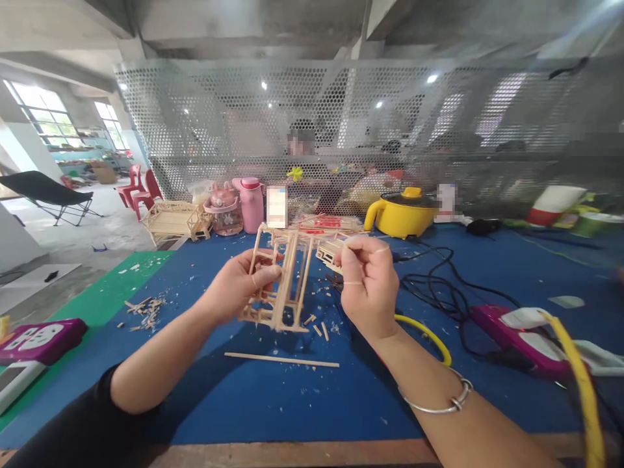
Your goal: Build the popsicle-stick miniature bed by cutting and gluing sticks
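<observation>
My left hand (238, 284) grips a small frame model made of thin wooden sticks (283, 286), held upright above the blue table mat (292, 396). My right hand (368, 283) is raised just right of the model, its thumb and forefinger pinched on a thin wooden stick (329, 241) that lies across the model's top. A long loose stick (281, 359) lies on the mat below the model, among short offcuts and shavings.
A yellow pot (402, 211), pink bottles (251, 205), a wooden stick bed model (173, 221) and a perforated metal screen with a person behind it stand at the back. Black cables (439, 292) and pink power strips (517, 331) lie right; another power strip (41, 339) lies left.
</observation>
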